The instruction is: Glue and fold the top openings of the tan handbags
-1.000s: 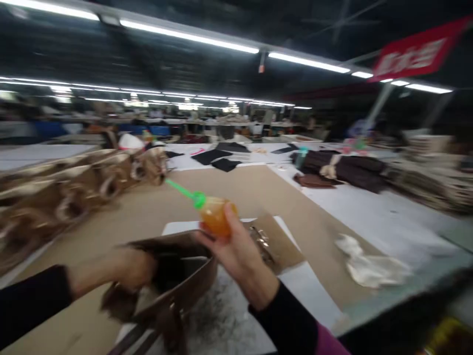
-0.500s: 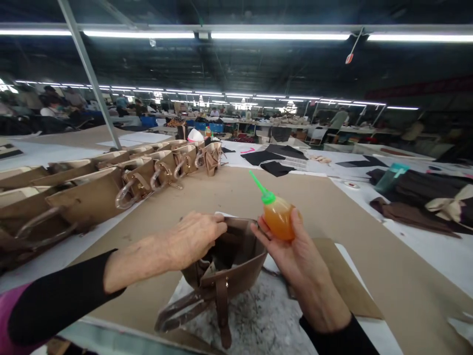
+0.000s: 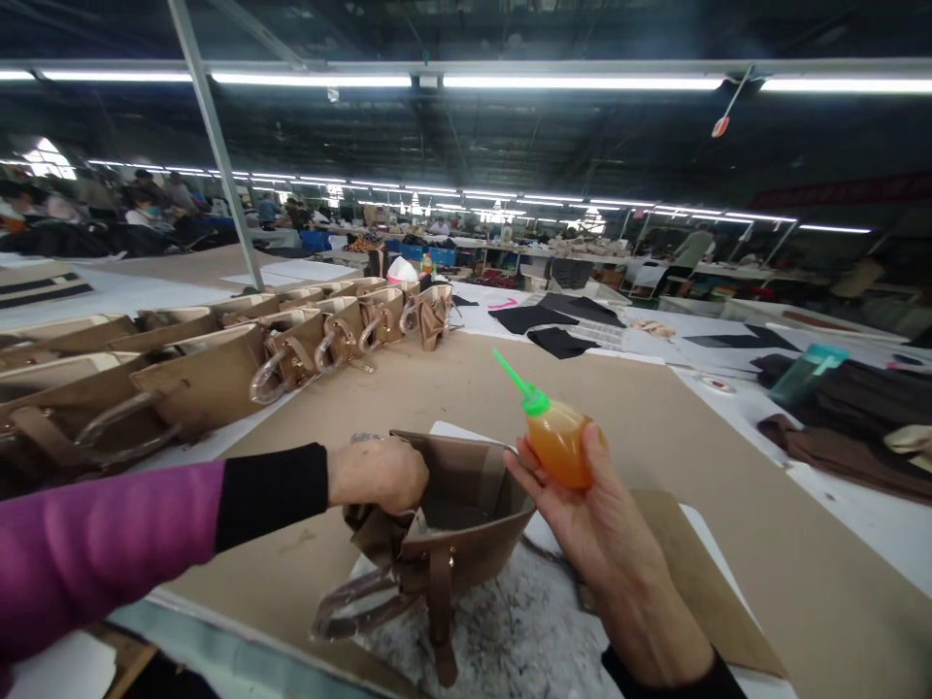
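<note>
A brown handbag [image 3: 473,549] stands open-topped in front of me, its plastic-wrapped handle [image 3: 356,602] and a strap hanging down the near side. My left hand [image 3: 385,474] is closed on the bag's left side, knuckles up; the fingertips are hidden. In my right hand [image 3: 612,544] is a squeeze bottle [image 3: 559,442] of amber liquid with a green nozzle, tilted up and to the left. The fingertips of that hand are close to the bag's right rim. Under the bag lies a white, dark-smudged sheet [image 3: 524,631].
Rows of similar brown handbags [image 3: 211,374] stand at the left. A brown panel [image 3: 677,553] lies right of the bag. Farther off are black pieces [image 3: 560,342], a teal bottle [image 3: 808,374] and dark fabric [image 3: 851,408]. A metal post [image 3: 218,146] rises at back left.
My left hand has shifted from the bag's far rim to its left side, nearer and lower, and its sleeve shows more. My right hand still holds the bottle. The view has turned slightly left.
</note>
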### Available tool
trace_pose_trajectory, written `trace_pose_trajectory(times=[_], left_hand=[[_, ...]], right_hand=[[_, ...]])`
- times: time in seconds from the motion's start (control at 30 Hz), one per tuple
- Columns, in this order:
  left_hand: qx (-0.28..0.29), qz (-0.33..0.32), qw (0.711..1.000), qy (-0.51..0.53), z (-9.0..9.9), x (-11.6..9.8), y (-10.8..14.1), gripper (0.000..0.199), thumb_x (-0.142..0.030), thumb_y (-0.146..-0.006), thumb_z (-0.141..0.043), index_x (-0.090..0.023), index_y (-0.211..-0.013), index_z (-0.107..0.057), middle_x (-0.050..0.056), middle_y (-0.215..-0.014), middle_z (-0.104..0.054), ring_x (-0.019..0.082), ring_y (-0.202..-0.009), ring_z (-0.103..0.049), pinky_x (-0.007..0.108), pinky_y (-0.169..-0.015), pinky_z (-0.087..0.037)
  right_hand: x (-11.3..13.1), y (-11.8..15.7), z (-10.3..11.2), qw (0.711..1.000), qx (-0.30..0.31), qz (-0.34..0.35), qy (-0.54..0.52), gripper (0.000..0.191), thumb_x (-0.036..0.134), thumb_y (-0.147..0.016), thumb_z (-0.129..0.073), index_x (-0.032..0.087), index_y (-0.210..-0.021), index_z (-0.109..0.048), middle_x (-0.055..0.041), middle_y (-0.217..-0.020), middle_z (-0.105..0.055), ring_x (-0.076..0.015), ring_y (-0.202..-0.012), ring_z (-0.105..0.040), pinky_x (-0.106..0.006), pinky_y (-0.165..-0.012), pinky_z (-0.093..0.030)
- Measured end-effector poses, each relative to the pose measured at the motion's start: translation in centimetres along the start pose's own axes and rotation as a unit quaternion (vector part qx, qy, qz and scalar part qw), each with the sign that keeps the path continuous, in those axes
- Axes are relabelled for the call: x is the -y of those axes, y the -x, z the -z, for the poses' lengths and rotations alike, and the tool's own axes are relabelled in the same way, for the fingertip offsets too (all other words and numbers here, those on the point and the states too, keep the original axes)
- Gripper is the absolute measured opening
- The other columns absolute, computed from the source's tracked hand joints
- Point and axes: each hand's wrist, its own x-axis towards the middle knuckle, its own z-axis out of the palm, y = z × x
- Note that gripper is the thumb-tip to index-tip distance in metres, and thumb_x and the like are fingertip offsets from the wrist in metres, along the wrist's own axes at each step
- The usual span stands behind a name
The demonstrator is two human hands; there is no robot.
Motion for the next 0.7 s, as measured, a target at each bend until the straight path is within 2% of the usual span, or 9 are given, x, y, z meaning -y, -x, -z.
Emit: trace_pose_trajectory(times=[0.1,0.17,0.2,0.3,0.37,0.43,0.5,0.6,0.7], left_hand=[[0.03,-0.056,0.995,-0.072,0.5,-0.9,1.0,0.02,-0.025,-0.065,-0.067,-0.017,-0.048,-0.062,0.007,-0.048,-0.061,0.023,-0.059,-0.061,0.032,-0.066,-0.049],[-0.015,-0.099,0.992,-0.082,1.1,-1.0,2.3,0.02,-0.032,-0.077,-0.058,-0.019,-0.065,-0.067,0.006,-0.064,-0.067,0.02,-0.067,-0.063,0.028,-0.068,-0.048],[-0.069,-0.107,0.989,-0.076,1.3,-0.8,3.1,0.023,-0.032,-0.084,-0.049,-0.02,-0.077,-0.068,0.005,-0.075,-0.069,0.019,-0.073,-0.064,0.027,-0.071,-0.048],[-0.279,-0.006,0.96,-0.032,0.9,0.6,5.4,0.03,-0.033,-0.09,-0.038,-0.021,-0.107,-0.06,0.008,-0.108,-0.065,0.021,-0.102,-0.059,0.032,-0.088,-0.045],[-0.343,0.102,0.934,0.019,-0.2,1.8,6.2,0.042,-0.039,-0.088,-0.042,-0.016,-0.123,-0.048,0.013,-0.126,-0.055,0.026,-0.117,-0.051,0.039,-0.096,-0.041],[-0.312,0.17,0.928,0.115,-1.7,2.7,6.2,0.063,-0.047,-0.084,-0.047,-0.012,-0.133,-0.033,0.019,-0.135,-0.046,0.029,-0.121,-0.047,0.041,-0.096,-0.042],[-0.253,0.187,0.921,0.228,-3.1,3.1,5.3,0.075,-0.055,-0.08,-0.049,-0.01,-0.136,-0.025,0.021,-0.137,-0.044,0.028,-0.121,-0.049,0.039,-0.094,-0.045],[-0.215,0.19,0.904,0.316,-4.4,3.2,3.1,0.08,-0.06,-0.074,-0.056,-0.012,-0.132,-0.028,0.021,-0.13,-0.052,0.027,-0.118,-0.052,0.036,-0.092,-0.046],[-0.183,0.193,0.898,0.351,-4.7,3.3,1.1,0.069,-0.052,-0.068,-0.065,-0.012,-0.12,-0.042,0.015,-0.109,-0.065,0.027,-0.1,-0.062,0.035,-0.081,-0.05]], right_hand=[[0.0,-0.1,0.1,1.0,-0.005,-0.001,-0.009,0.041,0.035,-0.062,-0.086,0.018,-0.093,-0.066,-0.0094,-0.093,-0.068,-0.0269,-0.083,-0.064,-0.055,-0.086,-0.049],[0.1,-0.1,0.2,1.0,-0.006,-0.004,-0.013,0.042,0.034,-0.062,-0.086,0.017,-0.094,-0.066,-0.0099,-0.094,-0.068,-0.0269,-0.083,-0.064,-0.055,-0.087,-0.049],[0.1,-0.1,0.2,1.0,-0.007,-0.005,-0.014,0.043,0.034,-0.062,-0.086,0.016,-0.095,-0.066,-0.0103,-0.094,-0.068,-0.0268,-0.083,-0.064,-0.055,-0.087,-0.049],[0.1,-0.1,0.2,1.0,-0.006,-0.01,-0.016,0.044,0.034,-0.062,-0.087,0.015,-0.095,-0.065,-0.0115,-0.096,-0.068,-0.0268,-0.083,-0.065,-0.054,-0.087,-0.049],[0.0,-0.1,0.1,1.0,-0.008,-0.01,-0.016,0.045,0.035,-0.061,-0.087,0.015,-0.095,-0.066,-0.0115,-0.096,-0.068,-0.027,-0.083,-0.065,-0.054,-0.086,-0.049],[0.0,-0.1,0.0,1.0,-0.016,-0.005,-0.013,0.046,0.035,-0.059,-0.088,0.016,-0.095,-0.066,-0.0112,-0.096,-0.068,-0.0274,-0.083,-0.065,-0.053,-0.084,-0.051],[-0.1,-0.1,-0.1,1.0,-0.027,-0.002,-0.01,0.047,0.034,-0.055,-0.089,0.018,-0.093,-0.066,-0.0103,-0.095,-0.069,-0.0278,-0.082,-0.066,-0.053,-0.081,-0.053],[0.0,-0.1,-0.1,1.0,-0.026,-0.003,-0.004,0.047,0.034,-0.054,-0.09,0.019,-0.092,-0.066,-0.0093,-0.095,-0.069,-0.0276,-0.081,-0.066,-0.053,-0.079,-0.054],[0.0,0.2,0.1,1.0,-0.01,-0.003,0.008,0.044,0.035,-0.058,-0.088,0.018,-0.093,-0.067,-0.0097,-0.095,-0.069,-0.0269,-0.082,-0.066,-0.052,-0.079,-0.054]])
